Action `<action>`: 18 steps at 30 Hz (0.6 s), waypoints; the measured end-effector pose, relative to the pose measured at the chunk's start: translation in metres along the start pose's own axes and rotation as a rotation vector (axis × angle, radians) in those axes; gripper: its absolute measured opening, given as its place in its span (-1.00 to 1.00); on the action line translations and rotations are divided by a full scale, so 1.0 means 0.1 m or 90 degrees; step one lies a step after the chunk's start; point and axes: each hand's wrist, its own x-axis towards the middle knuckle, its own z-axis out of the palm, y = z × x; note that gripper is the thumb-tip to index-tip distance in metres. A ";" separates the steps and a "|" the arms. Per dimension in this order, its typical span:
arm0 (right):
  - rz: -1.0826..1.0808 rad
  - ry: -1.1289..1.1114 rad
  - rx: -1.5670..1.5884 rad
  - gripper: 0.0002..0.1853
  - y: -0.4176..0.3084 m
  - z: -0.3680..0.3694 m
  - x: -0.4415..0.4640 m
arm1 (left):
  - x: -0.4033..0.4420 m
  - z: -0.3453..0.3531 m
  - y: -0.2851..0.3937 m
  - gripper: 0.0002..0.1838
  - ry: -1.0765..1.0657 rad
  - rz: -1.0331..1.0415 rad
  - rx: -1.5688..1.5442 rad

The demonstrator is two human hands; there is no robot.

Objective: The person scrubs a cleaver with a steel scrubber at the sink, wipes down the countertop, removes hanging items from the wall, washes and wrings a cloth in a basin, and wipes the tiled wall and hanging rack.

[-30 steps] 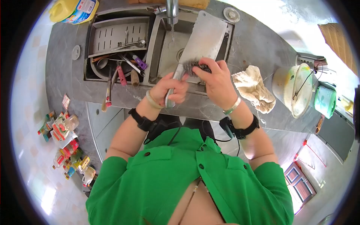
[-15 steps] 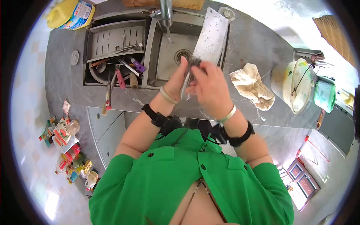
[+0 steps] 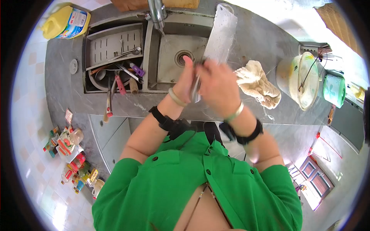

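Note:
A wet cleaver [image 3: 221, 36] with a broad metal blade slants over the right edge of the steel sink [image 3: 152, 57], its tip pointing away from me. My left hand [image 3: 185, 85] is closed round its metal handle, thumb raised. Over the handle end of the blade lies my right hand [image 3: 219, 86], blurred, with fingers curled round a dark scouring pad [image 3: 200, 61]. Most of that pad is hidden by the fingers. A little water leaves the faucet [image 3: 156, 15] at the back of the sink.
Left of the basin sits a slotted drain tray [image 3: 110, 48] above several utensils, including a pink-handled tool [image 3: 120, 84]. A crumpled cloth [image 3: 259, 86] lies right of my hands, near a whitish bucket [image 3: 289, 79]. A yellow jug [image 3: 56, 25] stands at the back left.
My view has shifted slightly, so the sink appears further left. The right hand and pad have moved a little along the cleaver; the left hand keeps its hold on the handle.

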 end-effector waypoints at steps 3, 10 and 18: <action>-0.047 0.077 0.058 -0.63 -0.04 0.11 -0.18 | 0.00 0.05 -0.01 -0.05 0.072 0.011 0.040; -0.005 0.044 -0.015 -0.60 -0.19 0.04 -0.40 | 0.05 0.26 0.01 -0.53 0.107 0.005 0.058; -0.053 0.086 0.125 -0.57 0.13 -0.15 -0.40 | 0.04 0.18 0.04 -0.85 0.120 -0.050 0.052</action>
